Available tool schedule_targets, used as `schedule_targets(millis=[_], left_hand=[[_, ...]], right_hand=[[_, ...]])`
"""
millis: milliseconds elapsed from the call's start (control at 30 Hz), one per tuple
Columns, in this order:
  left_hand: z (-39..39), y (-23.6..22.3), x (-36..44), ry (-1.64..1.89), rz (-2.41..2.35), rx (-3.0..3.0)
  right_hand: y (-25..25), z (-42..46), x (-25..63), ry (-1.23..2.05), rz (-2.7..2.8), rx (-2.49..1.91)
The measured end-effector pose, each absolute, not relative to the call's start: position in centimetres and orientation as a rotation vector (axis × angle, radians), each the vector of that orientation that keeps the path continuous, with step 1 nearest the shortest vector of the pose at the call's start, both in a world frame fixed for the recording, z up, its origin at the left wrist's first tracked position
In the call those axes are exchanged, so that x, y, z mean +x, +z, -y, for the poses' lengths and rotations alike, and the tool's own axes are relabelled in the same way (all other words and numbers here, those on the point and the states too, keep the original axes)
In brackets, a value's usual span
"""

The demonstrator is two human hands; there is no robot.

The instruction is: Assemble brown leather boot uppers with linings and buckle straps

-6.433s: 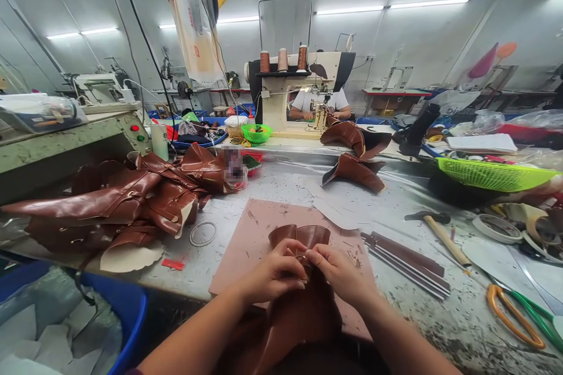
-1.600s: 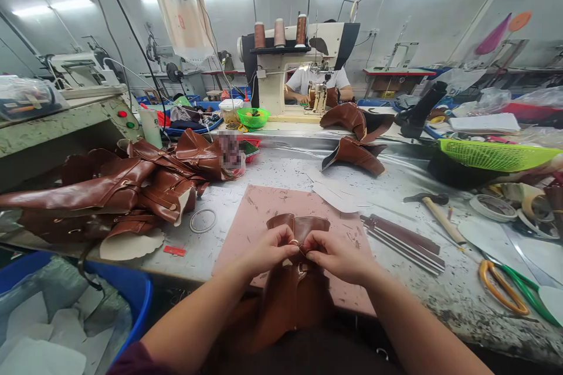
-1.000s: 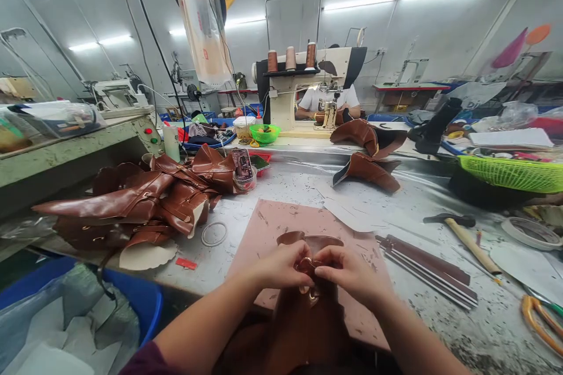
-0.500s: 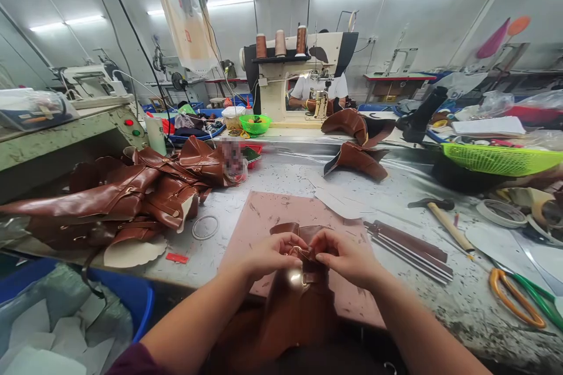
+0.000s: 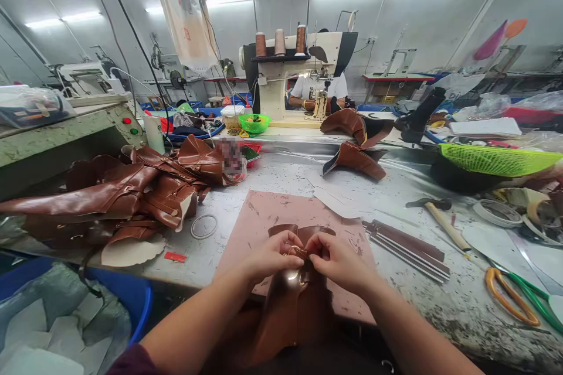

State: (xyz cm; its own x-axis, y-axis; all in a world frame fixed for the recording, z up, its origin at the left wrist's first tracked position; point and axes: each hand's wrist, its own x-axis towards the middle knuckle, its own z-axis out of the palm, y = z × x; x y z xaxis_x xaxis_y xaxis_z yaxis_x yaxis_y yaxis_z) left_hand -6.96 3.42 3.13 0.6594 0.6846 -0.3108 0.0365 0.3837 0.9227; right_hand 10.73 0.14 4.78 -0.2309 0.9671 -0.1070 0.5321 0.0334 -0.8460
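Pinching brown leather (image 5: 299, 316), both hands (image 5: 276, 256) (image 5: 338, 262) have bare mat (image 5: 255, 220) toward its left edge.

In the frame's lower centre, my left hand (image 5: 273, 256) and right hand (image 5: 336, 259) pinch a strap (image 5: 299, 252) on brown leather (image 5: 292, 313).

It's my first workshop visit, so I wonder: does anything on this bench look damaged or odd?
The bench is blotched dark near its front right edge, and the pink board has dark scuffs; both look worn.
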Motion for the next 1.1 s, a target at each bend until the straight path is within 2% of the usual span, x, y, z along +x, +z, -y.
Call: schedule_targets(millis=[133,400,467,633,1000,1100], left_hand=[[-3.0,3.7,-7.0,0.513,-0.746,1.111],[-3.0,3.6,-7.9,0.335,-0.732,1.426],[-3.1,3.6,-8.1,0.293,-0.727,1.492],[-3.0,3.3,-7.8,0.354,-0.735,1.318],[-2.6,3.2,-7.3,0.314,-0.825,1.309],[-2.6,2.8,-7.3,0.313,-0.909,1.412]], right_hand=[[4.8,0.3,10.5,1.062,1.902,-1.401],[3.5,0.8,9.6,0.636,1.941,-1.469],[3.7,0.6,10.0,0.729,1.949,-1.480],[4.7,-0.1,11.3,1.199,1.916,-1.427],[4.7,1.1,10.2,0.989,1.888,-1.379],[5.1,1.2,9.6,0.817,2.005,-1.499]])
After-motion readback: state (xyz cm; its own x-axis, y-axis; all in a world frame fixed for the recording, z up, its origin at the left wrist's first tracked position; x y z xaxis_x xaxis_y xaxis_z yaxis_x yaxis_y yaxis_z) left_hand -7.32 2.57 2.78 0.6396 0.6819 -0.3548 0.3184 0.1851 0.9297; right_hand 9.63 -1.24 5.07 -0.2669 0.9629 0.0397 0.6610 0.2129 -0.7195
